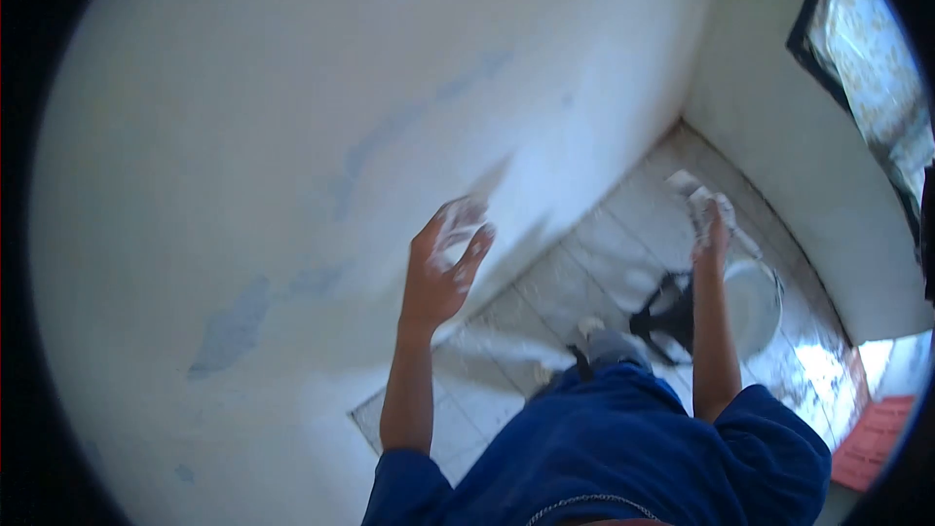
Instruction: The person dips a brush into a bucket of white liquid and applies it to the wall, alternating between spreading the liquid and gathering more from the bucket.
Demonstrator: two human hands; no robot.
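My left hand (450, 258) is raised close to the pale wall (292, 234), its fingers bent and its thumb apart from them. White paste coats its fingers and palm, and I make out no tool in it. On the right, my right hand (713, 222) is closed round a white-smeared scraper (684, 182), whose blade points up and left. White paste covers those fingers too. Bluish-grey patches (234, 326) mark the wall left of my left hand.
Below my right hand stand a whitish bucket (758, 307) and a black object (667, 317), perhaps a stool, on the tiled floor (614, 244). A patterned curtain (872, 49) hangs at upper right. Something red (874, 443) lies at lower right.
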